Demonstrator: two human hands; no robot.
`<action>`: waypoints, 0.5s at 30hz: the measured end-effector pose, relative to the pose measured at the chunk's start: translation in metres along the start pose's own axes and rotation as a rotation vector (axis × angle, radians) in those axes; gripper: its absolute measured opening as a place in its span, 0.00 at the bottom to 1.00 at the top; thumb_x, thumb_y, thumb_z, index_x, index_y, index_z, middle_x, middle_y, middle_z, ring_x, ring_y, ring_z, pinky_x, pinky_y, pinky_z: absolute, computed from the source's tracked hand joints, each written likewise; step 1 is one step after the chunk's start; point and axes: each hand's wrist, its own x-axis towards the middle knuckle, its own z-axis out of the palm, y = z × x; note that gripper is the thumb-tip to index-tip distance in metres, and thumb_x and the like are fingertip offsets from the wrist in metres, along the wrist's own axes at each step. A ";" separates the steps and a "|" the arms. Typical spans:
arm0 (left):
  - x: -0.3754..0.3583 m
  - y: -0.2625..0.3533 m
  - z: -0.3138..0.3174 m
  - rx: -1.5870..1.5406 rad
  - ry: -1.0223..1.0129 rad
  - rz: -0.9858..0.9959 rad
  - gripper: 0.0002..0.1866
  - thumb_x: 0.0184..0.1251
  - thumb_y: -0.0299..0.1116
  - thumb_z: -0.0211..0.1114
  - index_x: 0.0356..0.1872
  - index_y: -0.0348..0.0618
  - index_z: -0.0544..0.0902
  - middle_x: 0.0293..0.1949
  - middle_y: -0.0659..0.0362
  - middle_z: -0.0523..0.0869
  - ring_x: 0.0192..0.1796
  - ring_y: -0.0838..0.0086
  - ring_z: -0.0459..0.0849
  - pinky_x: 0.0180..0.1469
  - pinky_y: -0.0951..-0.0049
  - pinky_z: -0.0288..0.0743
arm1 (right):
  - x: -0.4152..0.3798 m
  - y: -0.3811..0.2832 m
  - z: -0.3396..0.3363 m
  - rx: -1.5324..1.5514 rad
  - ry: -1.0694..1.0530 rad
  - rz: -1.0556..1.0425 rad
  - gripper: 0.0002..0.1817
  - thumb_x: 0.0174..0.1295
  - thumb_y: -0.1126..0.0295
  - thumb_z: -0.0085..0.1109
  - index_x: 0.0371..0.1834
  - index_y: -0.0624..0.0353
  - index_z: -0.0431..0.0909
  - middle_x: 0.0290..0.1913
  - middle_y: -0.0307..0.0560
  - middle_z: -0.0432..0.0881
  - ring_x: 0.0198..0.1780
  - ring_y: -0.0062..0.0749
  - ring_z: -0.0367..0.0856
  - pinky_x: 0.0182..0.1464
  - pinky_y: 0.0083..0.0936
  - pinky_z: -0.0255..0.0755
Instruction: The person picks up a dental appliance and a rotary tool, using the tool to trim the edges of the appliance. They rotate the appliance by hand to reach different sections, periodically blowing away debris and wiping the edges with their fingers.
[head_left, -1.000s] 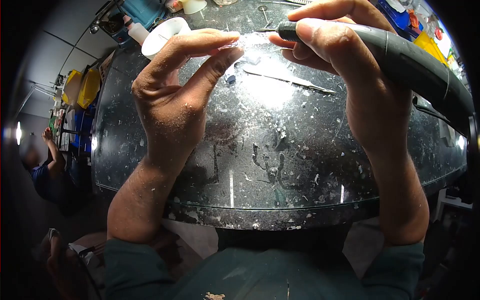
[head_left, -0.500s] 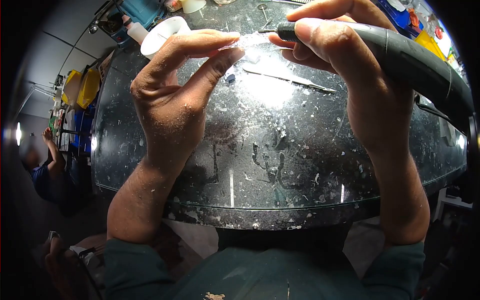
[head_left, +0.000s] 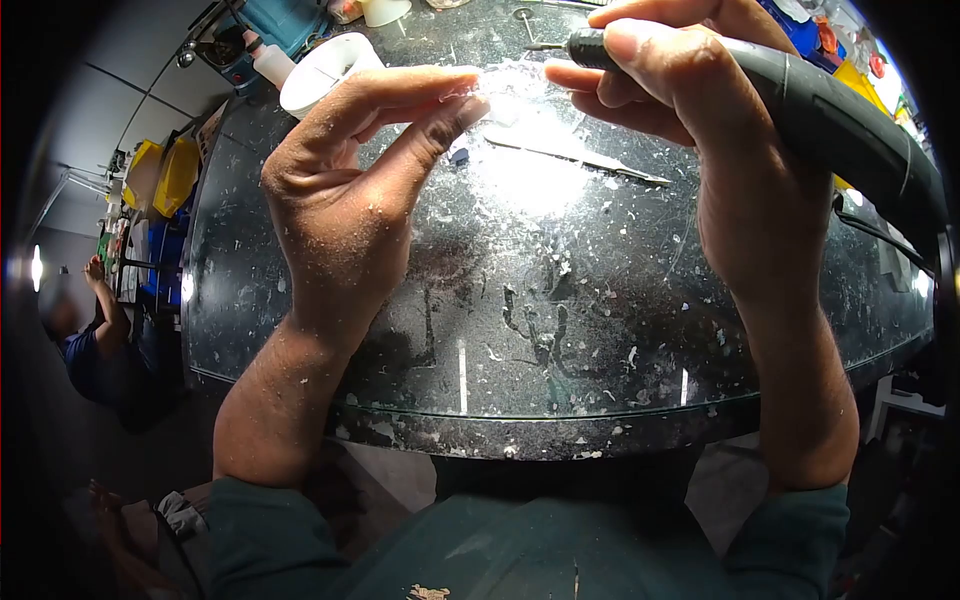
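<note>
Between thumb and fingertips, my left hand [head_left: 365, 170] pinches a small clear piece [head_left: 462, 92], whose outline is washed out by glare. My right hand [head_left: 700, 110] is wrapped round a black rotary handpiece [head_left: 775, 85]. The handpiece's thin metal bit [head_left: 543, 47] points left and is apart from the clear piece. Below both hands, a slim metal carving tool [head_left: 575, 154] lies on the dusty black table [head_left: 480, 330]. Fine white dust covers my left hand.
A white cup [head_left: 345, 50] stands at the back left beside a pinkish bottle [head_left: 268, 60]. Yellow bins [head_left: 177, 175] are at far left, near a person [head_left: 100, 320] in dark clothes. Colourful containers sit at the back right. A cable runs at the right edge.
My right hand and the handpiece have moved slightly right and up, away from the clear piece. My left hand has hardly moved. Another person's limbs at the lower left have shifted.
</note>
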 end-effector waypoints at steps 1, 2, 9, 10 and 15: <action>0.000 0.000 0.001 -0.061 0.012 -0.029 0.10 0.66 0.18 0.68 0.48 0.34 0.85 0.47 0.50 0.89 0.52 0.67 0.88 0.59 0.67 0.84 | 0.001 -0.003 -0.003 -0.078 -0.036 -0.044 0.09 0.65 0.69 0.63 0.38 0.66 0.80 0.32 0.43 0.82 0.34 0.20 0.80 0.36 0.20 0.73; 0.001 0.000 0.002 -0.061 0.011 -0.029 0.10 0.66 0.18 0.68 0.48 0.34 0.85 0.47 0.50 0.89 0.52 0.67 0.88 0.59 0.67 0.84 | 0.002 -0.004 -0.003 -0.079 -0.035 -0.044 0.09 0.65 0.69 0.63 0.38 0.66 0.80 0.32 0.43 0.82 0.34 0.20 0.80 0.36 0.20 0.73; 0.002 0.000 0.002 -0.136 0.047 -0.125 0.09 0.65 0.18 0.70 0.45 0.36 0.87 0.43 0.52 0.90 0.50 0.71 0.89 0.58 0.73 0.83 | 0.001 0.013 -0.010 0.029 -0.090 -0.048 0.10 0.67 0.68 0.63 0.43 0.65 0.81 0.34 0.42 0.82 0.37 0.20 0.80 0.40 0.20 0.75; 0.002 0.000 0.002 -0.138 0.047 -0.126 0.08 0.66 0.18 0.69 0.45 0.36 0.87 0.44 0.52 0.90 0.50 0.71 0.89 0.58 0.73 0.83 | 0.000 0.012 -0.010 0.029 -0.088 -0.043 0.10 0.67 0.68 0.63 0.43 0.65 0.81 0.34 0.42 0.82 0.37 0.20 0.80 0.40 0.20 0.75; 0.001 -0.003 0.001 -0.117 0.020 -0.086 0.08 0.69 0.19 0.67 0.47 0.33 0.85 0.45 0.48 0.89 0.50 0.65 0.90 0.58 0.67 0.85 | 0.000 0.009 -0.008 0.035 -0.076 -0.020 0.11 0.68 0.68 0.62 0.44 0.65 0.81 0.35 0.42 0.82 0.37 0.21 0.81 0.41 0.21 0.76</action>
